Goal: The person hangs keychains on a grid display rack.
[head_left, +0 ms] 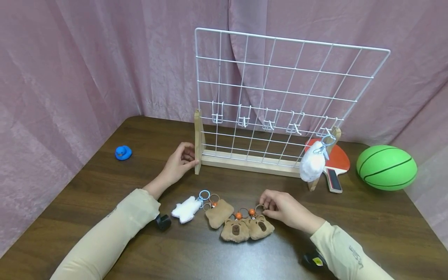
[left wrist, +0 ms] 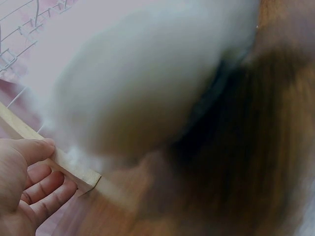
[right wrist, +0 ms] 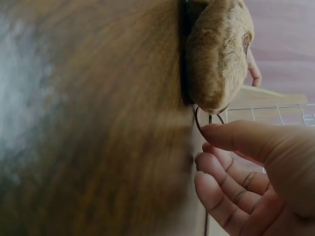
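Observation:
My left hand [head_left: 178, 163] grips the left wooden foot [head_left: 198, 136] of a white wire grid rack [head_left: 266, 91], thumb on one face and fingers on the other. With my right hand [head_left: 288, 212] I pinch the metal ring [right wrist: 198, 120] of a brown plush bear-like keychain [head_left: 261, 227] lying on the table. Beside it lie a second brown face keychain [head_left: 235, 230], a brown keychain turned face down [head_left: 219, 213], and a white plush keychain [head_left: 186, 210] with a blue ring. Another white plush keychain [head_left: 312, 162] hangs from the rack's rightmost hook.
Several white hooks [head_left: 244, 121] line the grid. Behind the rack's right foot lies a red table tennis paddle [head_left: 337, 157], with a green ball [head_left: 386, 167] farther right. A blue rubber duck [head_left: 123, 153] sits at the left. Pink curtains [head_left: 168, 54] surround the table.

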Available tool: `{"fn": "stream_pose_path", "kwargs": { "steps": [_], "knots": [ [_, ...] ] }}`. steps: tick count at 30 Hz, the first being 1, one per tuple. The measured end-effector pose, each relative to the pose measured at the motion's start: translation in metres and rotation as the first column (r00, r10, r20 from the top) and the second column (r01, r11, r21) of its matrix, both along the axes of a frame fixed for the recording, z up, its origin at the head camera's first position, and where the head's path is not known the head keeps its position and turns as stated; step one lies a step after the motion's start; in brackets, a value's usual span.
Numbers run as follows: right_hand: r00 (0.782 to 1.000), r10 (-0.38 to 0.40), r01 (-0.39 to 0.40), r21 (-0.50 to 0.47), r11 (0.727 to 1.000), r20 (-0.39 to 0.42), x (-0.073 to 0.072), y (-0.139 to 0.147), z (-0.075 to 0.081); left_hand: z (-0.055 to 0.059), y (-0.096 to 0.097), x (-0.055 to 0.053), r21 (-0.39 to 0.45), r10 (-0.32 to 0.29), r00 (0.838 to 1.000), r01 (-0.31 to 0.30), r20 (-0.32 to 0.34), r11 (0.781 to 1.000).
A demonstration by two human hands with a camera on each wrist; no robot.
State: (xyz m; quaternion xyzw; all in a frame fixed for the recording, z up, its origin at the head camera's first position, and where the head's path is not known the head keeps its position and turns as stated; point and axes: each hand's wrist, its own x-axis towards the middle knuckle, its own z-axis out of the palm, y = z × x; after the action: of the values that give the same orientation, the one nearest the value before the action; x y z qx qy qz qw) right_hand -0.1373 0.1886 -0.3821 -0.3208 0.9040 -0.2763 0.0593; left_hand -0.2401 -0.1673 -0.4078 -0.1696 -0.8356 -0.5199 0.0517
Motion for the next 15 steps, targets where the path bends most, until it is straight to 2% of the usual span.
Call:
{"fn": "stream_pose_path", "kwargs": {
  "steps": [7,15],
  "knots": [
    [0.997,-0.015,0.02,-0.066,0.998,0.077,0.0029,0.003,0.001,-0.0009,-0.0002,0.0003,0.002,0.0,1.0,0.0,0.0,1.0],
    [0.997,-0.031,0.037,-0.069,0.997,0.076,0.0056,0.006,0.0093,-0.0018,-0.0013,-0.001,0.003,-0.001,1.0,0.001,-0.005,1.0]
  ]
}}
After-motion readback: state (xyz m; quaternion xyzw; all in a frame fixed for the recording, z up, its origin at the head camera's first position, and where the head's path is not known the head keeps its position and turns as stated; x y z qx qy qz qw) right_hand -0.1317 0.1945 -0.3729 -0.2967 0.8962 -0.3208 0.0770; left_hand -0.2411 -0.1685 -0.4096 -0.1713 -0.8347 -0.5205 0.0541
